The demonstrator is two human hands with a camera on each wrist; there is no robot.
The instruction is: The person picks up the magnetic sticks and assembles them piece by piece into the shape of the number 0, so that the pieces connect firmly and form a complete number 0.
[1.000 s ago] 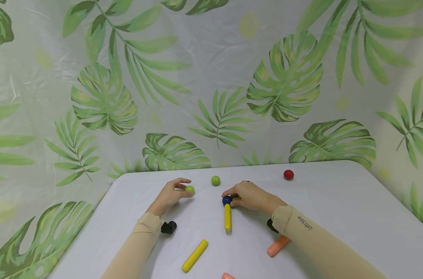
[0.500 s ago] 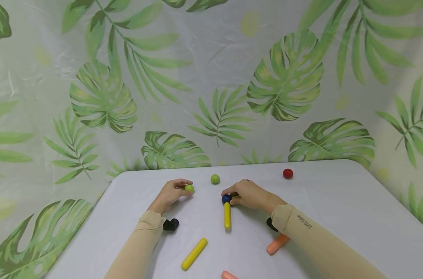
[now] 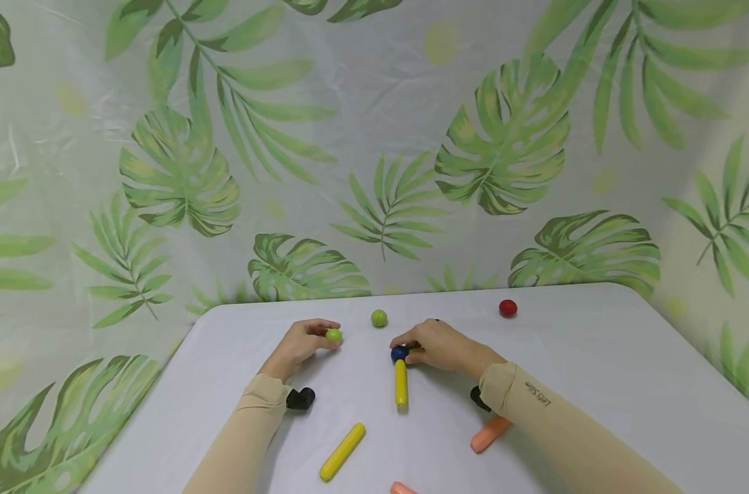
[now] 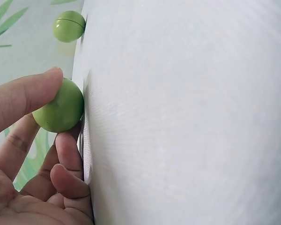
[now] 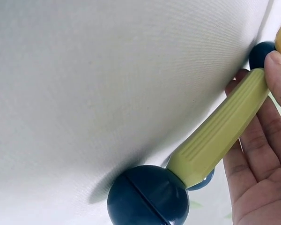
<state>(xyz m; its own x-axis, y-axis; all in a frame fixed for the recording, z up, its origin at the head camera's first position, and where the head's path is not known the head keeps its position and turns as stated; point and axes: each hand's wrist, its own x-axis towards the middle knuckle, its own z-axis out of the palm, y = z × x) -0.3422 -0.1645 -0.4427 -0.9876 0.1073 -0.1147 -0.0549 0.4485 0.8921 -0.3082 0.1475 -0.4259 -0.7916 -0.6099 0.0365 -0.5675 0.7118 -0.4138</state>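
Observation:
My left hand pinches a green ball between thumb and fingers, low against the white table. Another green ball, with a seam around it, lies a little farther back. My right hand pinches one end of a ridged green stick, just beside a blue ball. In the right wrist view a second blue ball sits at the stick's other end, and part of another blue ball shows behind it. From the first blue ball a yellow stick points toward me.
A red ball lies at the back right of the white table. A loose yellow stick lies in front. One orange stick is partly under the right sleeve; another orange stick is cut off by the bottom edge.

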